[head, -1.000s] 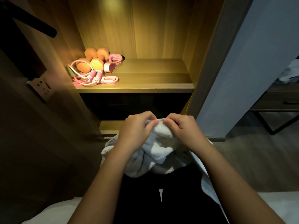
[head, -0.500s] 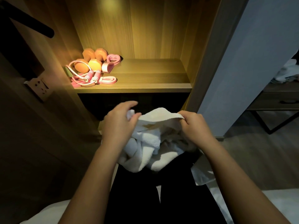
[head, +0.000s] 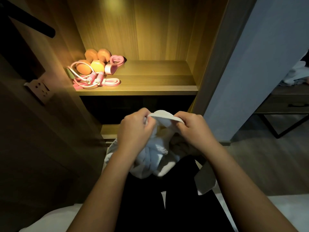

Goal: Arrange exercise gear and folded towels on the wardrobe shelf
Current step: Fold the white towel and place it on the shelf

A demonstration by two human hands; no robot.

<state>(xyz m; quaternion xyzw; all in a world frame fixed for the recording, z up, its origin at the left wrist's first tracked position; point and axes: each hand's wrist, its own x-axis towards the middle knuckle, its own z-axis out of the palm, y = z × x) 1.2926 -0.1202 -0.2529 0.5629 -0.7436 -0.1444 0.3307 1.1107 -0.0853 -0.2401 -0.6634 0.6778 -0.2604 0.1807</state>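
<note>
- We are sitting in front of the open wardrobe, holding both hands up over our lap.
- Our left hand is pinching the left end of the white towel along its upper edge, with the fingers curled round the cloth.
- Our right hand is gripping the same edge at its right end, thumb and fingers closed on it.
- That edge is stretching as a short band between the two hands, which are close together but not touching.
- The rest of the towel is hanging bunched and unfolded below the hands. It is resting on our black trousers, with one corner trailing down beside our right thigh.
- The towel is sitting below and in front of the lit shelf, not on it.
- The exercise gear is lying in a cluster at the shelf's left end.
- Two orange dumbbells are lying close to the left wall.
- A pink jump rope is coiling in front of them, its handles side by side.
- A pink heart-shaped band is standing just right of the dumbbells, and a flat pink loop is lying at the front.
- A wall socket is showing on the dark panel to the left.
- A dark desk is standing at far right, with pale cloth piled on it.
</note>
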